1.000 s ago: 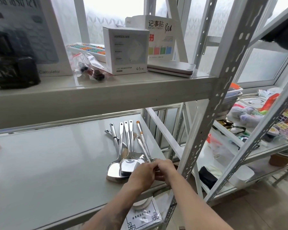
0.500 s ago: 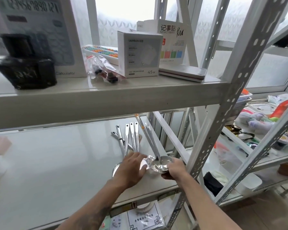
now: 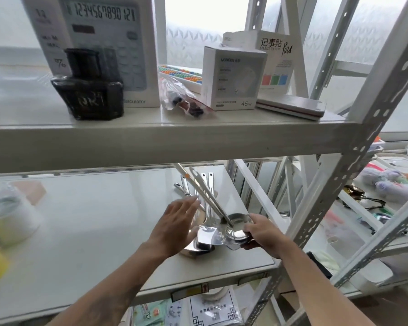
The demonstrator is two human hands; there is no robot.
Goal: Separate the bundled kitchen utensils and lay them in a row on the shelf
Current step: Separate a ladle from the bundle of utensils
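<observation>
Several steel kitchen utensils [image 3: 206, 234] lie bunched on the right part of the white middle shelf [image 3: 92, 231], handles pointing away from me. My right hand [image 3: 260, 232] grips the bowls of two ladles [image 3: 236, 228] and tilts them up, their long handles slanting up to the left. My left hand [image 3: 174, 225] hovers flat with fingers spread over the left side of the pile, covering part of a spatula head. Whether a wrap still ties the ladles is unclear.
The upper shelf carries a black ink bottle [image 3: 90, 90], a calculator box [image 3: 104, 43], a white charger box [image 3: 233, 76] and a plastic bag [image 3: 181, 100]. A perforated metal upright [image 3: 339, 161] stands right of my right hand. Blurred containers [image 3: 7, 217] sit at far left.
My right hand has lifted the two ladles further out of the pile and to the right. My left hand has opened and spread over the remaining utensils. The view has shifted left.
</observation>
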